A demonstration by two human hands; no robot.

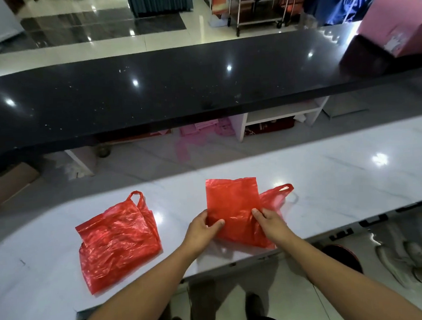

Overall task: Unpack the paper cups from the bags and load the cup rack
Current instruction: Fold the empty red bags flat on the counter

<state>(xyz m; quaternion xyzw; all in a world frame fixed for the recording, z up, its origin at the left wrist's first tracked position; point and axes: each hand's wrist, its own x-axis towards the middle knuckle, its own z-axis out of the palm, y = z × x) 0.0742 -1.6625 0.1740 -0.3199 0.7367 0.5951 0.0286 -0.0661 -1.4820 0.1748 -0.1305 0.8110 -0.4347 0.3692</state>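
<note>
Two red plastic bags lie on a white marble counter (331, 184). The left bag (118, 238) is flat and crumpled, handles pointing away from me, and nobody touches it. The right bag (233, 203) is folded over on itself, its handle loop sticking out to the right. My left hand (203, 229) pinches its near left edge and my right hand (269, 219) pinches its near right edge, lifting the folded part. No paper cups and no cup rack are in view.
Beyond the white counter runs a long black glossy counter (150, 89), with a pink box (400, 21) at its far right end. A metal trolley (256, 6) stands on the tiled floor behind. My feet and another person's shoes (401, 259) show below.
</note>
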